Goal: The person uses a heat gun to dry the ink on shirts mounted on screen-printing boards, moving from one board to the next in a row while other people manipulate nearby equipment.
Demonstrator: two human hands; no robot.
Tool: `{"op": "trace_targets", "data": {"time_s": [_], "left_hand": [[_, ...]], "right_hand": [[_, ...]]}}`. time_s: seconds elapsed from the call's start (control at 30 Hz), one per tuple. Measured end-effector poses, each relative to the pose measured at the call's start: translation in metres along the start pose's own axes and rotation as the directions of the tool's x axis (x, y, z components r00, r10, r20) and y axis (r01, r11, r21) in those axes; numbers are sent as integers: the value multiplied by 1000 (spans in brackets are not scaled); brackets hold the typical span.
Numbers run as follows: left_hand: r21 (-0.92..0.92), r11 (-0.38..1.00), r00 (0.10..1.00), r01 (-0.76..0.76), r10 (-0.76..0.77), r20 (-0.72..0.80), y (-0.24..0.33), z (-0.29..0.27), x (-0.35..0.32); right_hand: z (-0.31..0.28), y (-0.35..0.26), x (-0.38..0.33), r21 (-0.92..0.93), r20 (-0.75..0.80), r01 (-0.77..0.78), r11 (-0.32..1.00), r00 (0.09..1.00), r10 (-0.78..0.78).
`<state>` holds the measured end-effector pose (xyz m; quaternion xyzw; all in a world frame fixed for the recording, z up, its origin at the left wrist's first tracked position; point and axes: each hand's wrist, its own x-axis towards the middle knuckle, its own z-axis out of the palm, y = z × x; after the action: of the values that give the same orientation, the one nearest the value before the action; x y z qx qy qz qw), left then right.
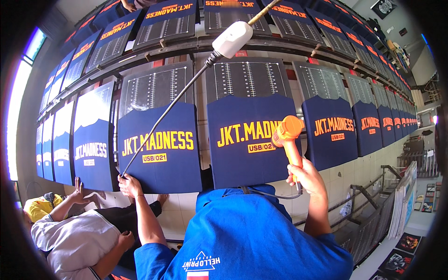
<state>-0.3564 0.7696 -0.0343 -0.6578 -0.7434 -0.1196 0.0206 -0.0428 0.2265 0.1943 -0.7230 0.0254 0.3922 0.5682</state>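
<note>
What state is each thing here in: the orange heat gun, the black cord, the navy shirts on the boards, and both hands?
Orange heat gun: held upright, nozzle towards a shirt.
Black cord: stretched taut up to a white plug box.
Navy printed shirts: pulled flat over boards, in rows.
Right hand: closed on the gun's handle.
Left hand: gripping the cord at a shirt's lower edge.

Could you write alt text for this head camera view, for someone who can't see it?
A person in a blue shirt aims an orange heat gun in the right hand at a navy printed shirt; the left hand holds its black cable.
</note>
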Motion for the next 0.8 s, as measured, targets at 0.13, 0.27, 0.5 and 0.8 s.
{"op": "trace_targets", "data": {"time_s": [0.13,0.27,0.5,0.8], "left_hand": [[-6,1000,1000,-19,19,-16,-1,2,-1],[-14,999,998,-35,34,-49,-2,6,-5],[-17,998,990,-68,65,-122,-7,4,-2],[-49,998,997,-41,37,-70,0,-15,-10]], "right_hand": [[-7,3,-5,29,-10,-22,999,1000,22],[-13,0,-9,44,25,-47,998,999,46],[-11,8,-10,110,26,-31,993,999,29],[20,2,-19,17,48,17,1000,999,-18]]}}
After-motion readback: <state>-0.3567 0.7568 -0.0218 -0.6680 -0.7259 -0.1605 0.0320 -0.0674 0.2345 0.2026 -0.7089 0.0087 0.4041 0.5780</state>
